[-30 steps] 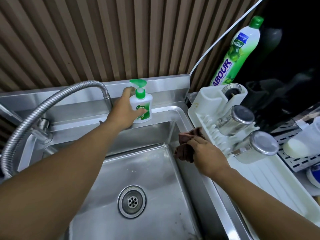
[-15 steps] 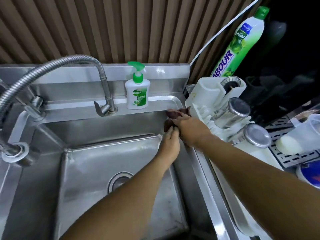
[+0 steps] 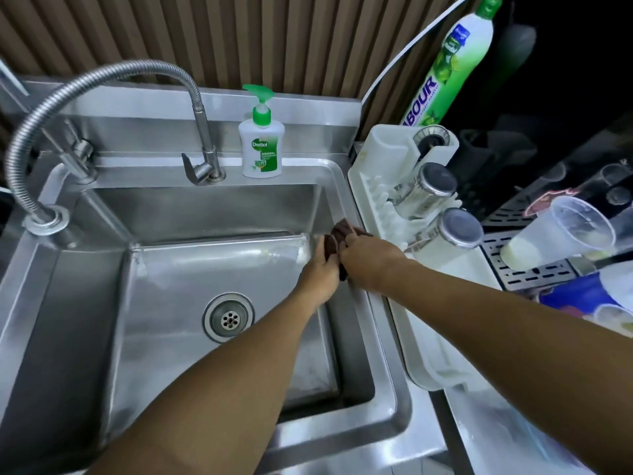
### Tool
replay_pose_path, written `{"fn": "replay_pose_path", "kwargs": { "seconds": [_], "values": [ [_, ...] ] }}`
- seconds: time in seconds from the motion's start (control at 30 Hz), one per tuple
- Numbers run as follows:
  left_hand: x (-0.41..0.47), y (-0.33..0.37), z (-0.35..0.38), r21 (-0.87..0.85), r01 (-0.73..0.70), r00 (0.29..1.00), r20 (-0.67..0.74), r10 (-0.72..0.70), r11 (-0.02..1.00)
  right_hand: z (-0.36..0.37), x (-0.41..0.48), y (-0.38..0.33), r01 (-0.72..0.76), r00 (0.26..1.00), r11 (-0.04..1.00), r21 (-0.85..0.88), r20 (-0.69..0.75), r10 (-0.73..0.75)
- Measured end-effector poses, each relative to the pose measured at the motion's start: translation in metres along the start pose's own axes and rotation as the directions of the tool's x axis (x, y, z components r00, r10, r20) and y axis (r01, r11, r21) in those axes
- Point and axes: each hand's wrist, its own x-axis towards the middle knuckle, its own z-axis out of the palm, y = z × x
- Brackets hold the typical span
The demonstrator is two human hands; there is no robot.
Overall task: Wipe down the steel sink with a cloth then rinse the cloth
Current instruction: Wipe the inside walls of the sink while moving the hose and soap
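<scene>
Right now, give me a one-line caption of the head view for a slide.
Left hand and right hand hold the cloth at the sink's right edge, beside the rack.

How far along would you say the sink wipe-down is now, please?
No part looks plainly finished. The left hand and right hand grip the brown cloth at the sink's right rim, so wiping is in hand. No water runs from the tap; rinsing remains.

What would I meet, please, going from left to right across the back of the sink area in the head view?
Hose base flange → tap → Dettol soap bottle → green dish-liquid bottle → clear plastic cup.
</scene>
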Motion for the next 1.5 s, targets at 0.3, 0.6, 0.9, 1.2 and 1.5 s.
{"fn": "replay_pose_path", "kwargs": {
  "seconds": [0.3,0.6,0.9,1.2,1.5],
  "values": [
    [-0.098,-0.026,0.03,0.224,0.063,0.988,0.124,-0.093,0.973,0.035,-0.103,-0.042,-0.016,0.998,0.989,0.146,0.058,0.007],
    [-0.157,-0.026,0.036,0.56,-0.044,0.943,0.296,-0.15,0.827,0.075,-0.18,-0.057,0.005,0.995,0.968,0.25,0.097,-0.03],
    [-0.207,-0.022,0.027,0.797,-0.408,0.903,0.423,0.071,0.445,0.118,-0.229,-0.094,0.025,0.989,0.911,0.412,-0.144,0.038],
    [-0.241,-0.061,-0.04,0.805,-0.59,0.805,0.581,0.123,0.06,0.148,-0.237,-0.177,-0.001,0.942,0.903,0.43,-0.302,0.145],
    [-0.291,-0.101,-0.193,0.812,-0.582,0.805,0.584,0.106,-0.049,0.079,-0.208,-0.35,-0.031,0.915,0.881,0.471,-0.341,0.214]
  ]
}}
